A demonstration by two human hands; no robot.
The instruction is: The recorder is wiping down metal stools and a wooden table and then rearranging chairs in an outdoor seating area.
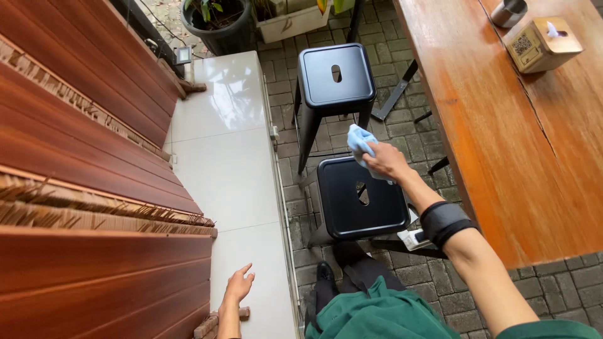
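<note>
Seen from a head camera looking straight down, a person stands on grey paving blocks between a white tiled ledge (pixel 232 169) at nine o'clock and a long orange-brown wooden counter (pixel 502 144) at three o'clock. The right hand (pixel 386 160), near the centre of the view, is closed around a bunched light blue cloth (pixel 360 143), pressing it at the far edge, twelve o'clock side, of a square black metal stool (pixel 359 196) with a slot in its seat. The cloth looks soft, limp and very light; it crumples to the grip, so it is best held as a wad in the palm with the fingers wrapped over it, as it is now. The stool looks stiff, smooth and fairly heavy, likely slippery on its painted top; the seat slot or the seat rim would give the firmest hold. A second matching stool (pixel 333 74) stands just beyond, toward twelve o'clock. The left hand (pixel 239 285), at seven o'clock, is empty with fingers loosely spread, resting on or just above the white ledge. A dark band wraps the right forearm. On the counter at one o'clock sit a small wooden tissue box (pixel 543 43) and a metal cup (pixel 507 11). A dark planter (pixel 217 25) stands at eleven o'clock.
</note>
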